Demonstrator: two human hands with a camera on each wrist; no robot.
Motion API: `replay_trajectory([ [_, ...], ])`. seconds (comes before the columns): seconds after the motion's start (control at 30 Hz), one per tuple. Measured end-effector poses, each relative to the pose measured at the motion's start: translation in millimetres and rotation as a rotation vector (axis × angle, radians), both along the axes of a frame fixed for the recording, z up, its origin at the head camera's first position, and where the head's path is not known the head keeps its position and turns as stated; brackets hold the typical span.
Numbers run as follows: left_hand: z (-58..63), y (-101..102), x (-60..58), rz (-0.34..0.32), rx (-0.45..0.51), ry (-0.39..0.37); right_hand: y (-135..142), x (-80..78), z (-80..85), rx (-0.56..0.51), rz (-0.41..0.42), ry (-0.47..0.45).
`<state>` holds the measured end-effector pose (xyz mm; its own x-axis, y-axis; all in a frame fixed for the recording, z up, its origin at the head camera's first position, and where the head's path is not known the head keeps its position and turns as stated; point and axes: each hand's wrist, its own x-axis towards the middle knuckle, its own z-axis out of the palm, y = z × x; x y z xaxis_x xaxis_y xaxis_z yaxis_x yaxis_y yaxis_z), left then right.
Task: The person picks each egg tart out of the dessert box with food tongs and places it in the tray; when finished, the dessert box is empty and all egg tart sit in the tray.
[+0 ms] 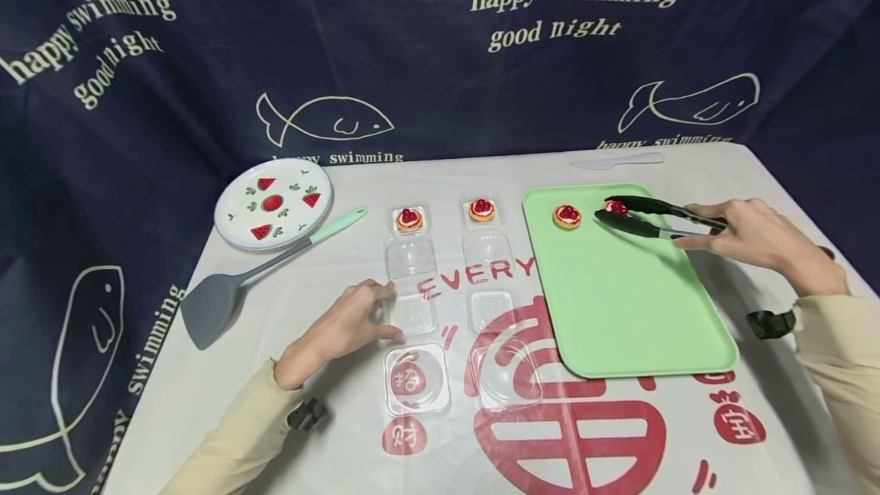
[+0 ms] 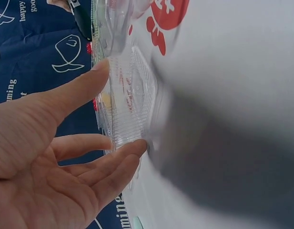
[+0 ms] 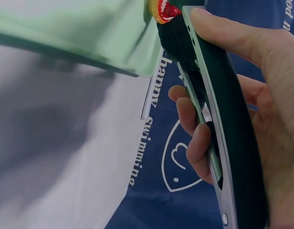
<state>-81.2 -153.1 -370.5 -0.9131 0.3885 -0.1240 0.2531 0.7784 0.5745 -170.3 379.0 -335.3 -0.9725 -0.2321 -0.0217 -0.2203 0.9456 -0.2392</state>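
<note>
My right hand grips a pair of black-handled tongs over the upper part of a light green tray. The tongs' two black tips lie on either side of a small red-topped fruit tart, partly hidden by them. Beside it on the tray sits another tart. At the left edge of a clear plastic box, my left hand has its thumb and fingers spread and fairly straight. In the left wrist view, its fingertips are right at the box's side.
Two clear boxes at the back hold a tart and another tart. Nearer stands an open clear box. Left lie a grey spatula and a watermelon-patterned plate. A pale knife lies along the back edge.
</note>
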Motion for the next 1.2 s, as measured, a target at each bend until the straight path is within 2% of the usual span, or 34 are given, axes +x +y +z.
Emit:
replay_trajectory([
  [0.23, -1.7, -0.2, 1.4, 0.022, 0.036, -0.018, -4.0, -4.2, -1.9, 0.014, 0.013, -0.035],
  [0.43, -1.8, -0.7, 1.7, 0.009, 0.056, -0.015, -3.7, -1.3, -2.9, -0.004, -0.011, -0.053],
  [0.7, -1.9, -4.0, 3.5, -0.001, 0.08, -0.019, -1.0, 6.4, -4.9, -0.045, -0.032, -0.012],
  [0.83, 2.3, -9.5, 2.7, 0.012, 0.124, 0.017, 1.4, 12.0, -5.3, -0.056, -0.033, -0.007],
  [0.93, 8.0, -10.5, -4.3, 0.036, 0.168, 0.077, 2.4, 15.0, -5.9, -0.053, -0.034, -0.006],
  [1.03, 13.9, -3.3, -17.6, 0.055, 0.209, 0.136, 1.8, 16.4, -5.8, -0.053, -0.033, 0.001],
  [1.2, 20.2, 22.7, -53.4, 0.035, 0.24, 0.221, -6.1, 16.8, -2.0, -0.076, -0.025, 0.007],
])
